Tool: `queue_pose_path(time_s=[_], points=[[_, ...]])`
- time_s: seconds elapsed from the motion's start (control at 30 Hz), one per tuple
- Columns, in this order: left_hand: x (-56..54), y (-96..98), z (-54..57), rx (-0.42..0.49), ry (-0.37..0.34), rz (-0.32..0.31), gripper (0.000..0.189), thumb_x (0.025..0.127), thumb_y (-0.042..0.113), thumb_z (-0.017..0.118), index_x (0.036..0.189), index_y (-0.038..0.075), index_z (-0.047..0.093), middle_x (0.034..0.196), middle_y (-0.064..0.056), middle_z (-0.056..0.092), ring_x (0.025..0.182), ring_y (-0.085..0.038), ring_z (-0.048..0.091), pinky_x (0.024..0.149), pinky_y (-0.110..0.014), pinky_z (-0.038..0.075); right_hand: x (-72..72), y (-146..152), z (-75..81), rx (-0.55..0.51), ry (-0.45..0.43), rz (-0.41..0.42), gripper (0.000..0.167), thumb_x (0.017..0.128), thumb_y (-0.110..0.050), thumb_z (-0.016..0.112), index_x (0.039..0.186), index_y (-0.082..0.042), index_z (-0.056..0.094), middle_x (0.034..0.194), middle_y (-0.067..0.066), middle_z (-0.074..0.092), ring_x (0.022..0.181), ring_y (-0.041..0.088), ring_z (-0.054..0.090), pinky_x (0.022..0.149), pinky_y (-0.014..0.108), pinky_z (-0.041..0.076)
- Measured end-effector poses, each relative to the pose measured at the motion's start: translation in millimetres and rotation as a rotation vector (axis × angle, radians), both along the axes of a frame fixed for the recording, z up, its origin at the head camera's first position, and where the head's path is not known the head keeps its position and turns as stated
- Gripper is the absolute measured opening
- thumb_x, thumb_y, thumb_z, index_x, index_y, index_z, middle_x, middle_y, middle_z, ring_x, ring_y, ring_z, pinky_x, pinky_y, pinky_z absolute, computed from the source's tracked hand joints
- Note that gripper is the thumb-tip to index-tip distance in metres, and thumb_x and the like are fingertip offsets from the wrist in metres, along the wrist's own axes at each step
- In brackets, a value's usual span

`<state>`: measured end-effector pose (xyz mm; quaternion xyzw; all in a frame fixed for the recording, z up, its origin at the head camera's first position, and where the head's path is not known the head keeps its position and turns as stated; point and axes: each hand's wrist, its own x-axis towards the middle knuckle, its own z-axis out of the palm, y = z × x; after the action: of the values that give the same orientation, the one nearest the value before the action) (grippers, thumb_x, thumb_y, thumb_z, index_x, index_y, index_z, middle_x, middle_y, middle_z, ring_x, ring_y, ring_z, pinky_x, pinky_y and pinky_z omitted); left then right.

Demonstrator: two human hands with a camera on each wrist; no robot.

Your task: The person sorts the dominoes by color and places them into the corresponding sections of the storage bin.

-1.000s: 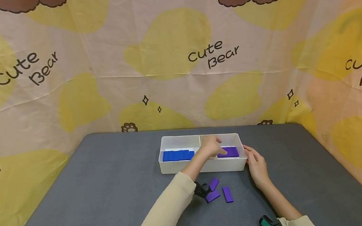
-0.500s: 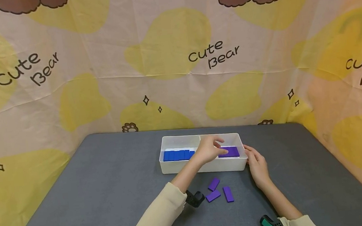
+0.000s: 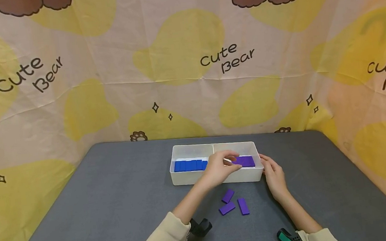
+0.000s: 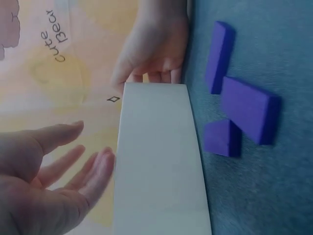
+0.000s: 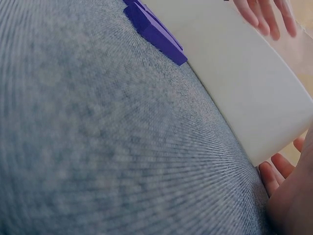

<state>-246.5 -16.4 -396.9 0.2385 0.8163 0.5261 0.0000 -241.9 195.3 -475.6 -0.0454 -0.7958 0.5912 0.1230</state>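
Note:
A white two-compartment box (image 3: 199, 178) stands on the grey table. Blue rectangular blocks (image 3: 188, 165) lie in a row in its left compartment, purple blocks (image 3: 246, 161) side by side in its right one. My left hand (image 3: 216, 169) is above the box's front wall near the divider; its thumb and fingers are apart with nothing between them, as the left wrist view shows. With relaxed fingers, my right hand (image 3: 274, 178) touches the box's right end wall (image 5: 286, 142). Three loose purple blocks (image 4: 247, 105) lie on the table in front of the box.
Behind the grey table (image 3: 124, 206) hangs a patterned cloth (image 3: 172, 59) with yellow patches and lettering. Dark wrist devices (image 3: 200, 228) are strapped to both forearms, the left one low over the table.
My left hand has drawn back from the purple blocks in the right compartment, moving left and toward the front wall, its fingers coming off them. The right hand and box stay put.

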Motion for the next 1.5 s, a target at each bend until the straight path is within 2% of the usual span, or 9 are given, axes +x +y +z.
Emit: queue_pose_path(time_s=[0.17, 0.33, 0.5, 0.7, 0.97, 1.13, 1.33, 1.5], points=[[8.1, -8.0, -5.7, 0.000, -0.008, -0.054, 0.031, 0.093, 0.005, 0.077, 0.123, -0.001, 0.074, 0.117, -0.023, 0.075, 0.100, -0.034, 0.075, 0.083, -0.032, 0.062, 0.3, -0.6, 0.5, 0.002, 0.003, -0.006, 0.049, 0.114, -0.027, 0.038, 0.150, 0.002, 0.055, 0.152, 0.024, 0.056, 0.133, 0.036, 0.056, 0.084, 0.003, 0.043], [13.3, -13.0, -17.3, -0.063, -0.023, -0.089, 0.030, 0.093, 0.007, 0.079, 0.121, -0.002, 0.075, 0.112, -0.019, 0.076, 0.096, -0.028, 0.075, 0.085, -0.028, 0.060, -0.3, -1.0, -0.2, 0.006, 0.013, -0.017, 0.048, 0.114, -0.025, 0.039, 0.149, 0.003, 0.055, 0.150, 0.025, 0.057, 0.131, 0.036, 0.057, 0.085, 0.004, 0.044], [16.1, -18.4, -24.7, -0.101, -0.027, -0.119, 0.028, 0.091, 0.005, 0.079, 0.118, -0.004, 0.075, 0.108, -0.018, 0.077, 0.093, -0.031, 0.075, 0.082, -0.026, 0.059, -2.0, -1.1, -1.1, 0.008, 0.002, -0.024, 0.048, 0.114, -0.027, 0.039, 0.149, 0.001, 0.057, 0.150, 0.022, 0.058, 0.128, 0.030, 0.058, 0.085, 0.005, 0.045], [15.1, -22.7, -27.5, -0.128, -0.025, -0.138, 0.026, 0.090, 0.002, 0.079, 0.115, -0.005, 0.075, 0.105, -0.021, 0.077, 0.091, -0.031, 0.074, 0.081, -0.026, 0.058, -3.2, -0.7, -2.7, -0.002, -0.001, -0.019, 0.047, 0.114, -0.026, 0.039, 0.149, 0.001, 0.057, 0.150, 0.022, 0.058, 0.127, 0.029, 0.058, 0.085, 0.005, 0.045], [14.8, -23.2, -25.5, -0.154, -0.055, -0.120, 0.026, 0.093, 0.008, 0.078, 0.117, -0.001, 0.077, 0.111, -0.016, 0.077, 0.098, -0.027, 0.073, 0.085, -0.029, 0.059, -2.4, -0.3, -2.6, -0.006, 0.022, -0.021, 0.048, 0.114, -0.026, 0.039, 0.148, 0.002, 0.057, 0.148, 0.025, 0.059, 0.127, 0.031, 0.059, 0.085, 0.005, 0.046], [12.2, -25.4, -25.4, -0.174, -0.069, -0.136, 0.027, 0.093, 0.009, 0.079, 0.119, 0.001, 0.077, 0.115, -0.015, 0.077, 0.101, -0.027, 0.074, 0.088, -0.032, 0.060, -2.8, 0.3, -1.9, -0.001, 0.017, -0.023, 0.048, 0.114, -0.027, 0.038, 0.148, 0.001, 0.057, 0.149, 0.023, 0.059, 0.125, 0.028, 0.059, 0.084, 0.005, 0.046], [7.0, -32.2, -27.0, -0.211, -0.084, -0.214, 0.030, 0.091, 0.005, 0.080, 0.121, 0.000, 0.076, 0.116, -0.016, 0.077, 0.099, -0.026, 0.075, 0.087, -0.028, 0.059, -3.6, 0.5, -2.3, -0.002, 0.003, -0.012, 0.049, 0.114, -0.028, 0.037, 0.149, 0.000, 0.056, 0.151, 0.022, 0.058, 0.128, 0.031, 0.057, 0.085, 0.005, 0.045], [4.0, -37.0, -30.6, -0.228, -0.094, -0.295, 0.033, 0.088, 0.000, 0.082, 0.119, -0.006, 0.074, 0.116, -0.021, 0.076, 0.097, -0.026, 0.077, 0.085, -0.022, 0.058, -3.4, 0.4, -1.9, -0.006, 0.000, -0.016, 0.049, 0.114, -0.028, 0.038, 0.149, -0.001, 0.057, 0.151, 0.022, 0.058, 0.129, 0.033, 0.057, 0.084, 0.004, 0.044]])
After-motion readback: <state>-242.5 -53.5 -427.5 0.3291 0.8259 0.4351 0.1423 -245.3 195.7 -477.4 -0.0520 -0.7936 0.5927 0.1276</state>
